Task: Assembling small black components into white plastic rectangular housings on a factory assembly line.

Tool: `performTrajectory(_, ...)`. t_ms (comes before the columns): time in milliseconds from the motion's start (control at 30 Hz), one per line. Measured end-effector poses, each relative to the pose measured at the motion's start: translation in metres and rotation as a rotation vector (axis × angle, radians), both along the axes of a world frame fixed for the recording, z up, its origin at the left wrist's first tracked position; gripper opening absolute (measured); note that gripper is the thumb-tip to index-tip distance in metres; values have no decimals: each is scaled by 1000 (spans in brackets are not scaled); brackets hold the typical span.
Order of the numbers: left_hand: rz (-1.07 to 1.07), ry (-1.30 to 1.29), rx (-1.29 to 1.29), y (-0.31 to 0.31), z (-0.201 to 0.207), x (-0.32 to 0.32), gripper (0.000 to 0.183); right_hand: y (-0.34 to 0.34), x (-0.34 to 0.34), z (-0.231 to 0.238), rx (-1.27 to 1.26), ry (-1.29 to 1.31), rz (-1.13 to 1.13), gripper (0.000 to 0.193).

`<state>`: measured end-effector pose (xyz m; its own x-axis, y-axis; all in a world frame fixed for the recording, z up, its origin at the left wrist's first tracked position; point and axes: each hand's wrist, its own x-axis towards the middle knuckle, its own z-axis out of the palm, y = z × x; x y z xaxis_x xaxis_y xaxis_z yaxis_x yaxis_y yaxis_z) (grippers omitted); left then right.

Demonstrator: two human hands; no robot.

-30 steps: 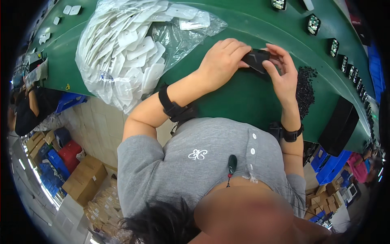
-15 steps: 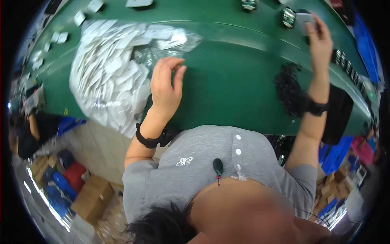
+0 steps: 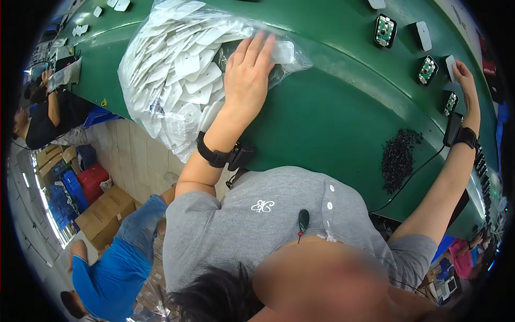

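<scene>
My left hand (image 3: 247, 78) lies over the mouth of a clear plastic bag (image 3: 281, 78), its fingers stretched out. Flat white plastic covers (image 3: 188, 64) fill the bag, and one more white cover (image 3: 284, 52) sits by my fingertips. At the far right, my right hand (image 3: 466, 80) is closed on a white plastic cover (image 3: 449, 67), held on edge beside a green circuit board in a black case (image 3: 427, 71). Another white cover (image 3: 423, 35) stands a little farther off, next to a second cased board (image 3: 385, 30). A third cased board (image 3: 450, 103) sits near my right wrist.
A heap of small black parts (image 3: 399, 161) lies on the green table (image 3: 322, 118) at the right, with a thin cable passing it. More white pieces (image 3: 122, 5) are at the far left. People are nearby, one in a blue shirt (image 3: 112, 279) behind at the left.
The view has shifted. My left hand has moved onto the bag's mouth and its fingers have straightened. My right hand has moved right and nearer along the row of boards, with a cover in it.
</scene>
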<state>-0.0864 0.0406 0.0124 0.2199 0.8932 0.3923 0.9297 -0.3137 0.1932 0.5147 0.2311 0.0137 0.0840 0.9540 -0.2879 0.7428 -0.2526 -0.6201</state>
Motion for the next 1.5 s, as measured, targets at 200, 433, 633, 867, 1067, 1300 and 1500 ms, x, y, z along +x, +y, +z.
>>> performTrajectory(200, -84, 47, -83, -2, -2, 8, 52, -12, 1, -10, 211, -30, -50, 36)
performTrajectory(433, -164, -91, -195, -42, 14, 18, 54, -80, -33, 28, 514, -81, -91, 31)
performTrajectory(633, -239, -204, -285, -42, 11, 19, 53, -188, -135, 53, 508, -57, -97, 26)
performTrajectory(867, -263, -844, -861, -56, 20, 54, 53, -306, -179, 20, 718, -196, -480, 23)
performTrajectory(1067, -413, -1093, -1008, -55, 0, 68, 47, -389, -221, -30, 604, -169, -680, 39)
performTrajectory(1300, -457, -1159, -1240, -56, 16, 92, 42, -337, -255, -20, 720, 6, -432, 44)
performTrajectory(1500, -459, -1217, -1090, -56, 19, 104, 34, -328, -251, -8, 673, -335, -321, 19)
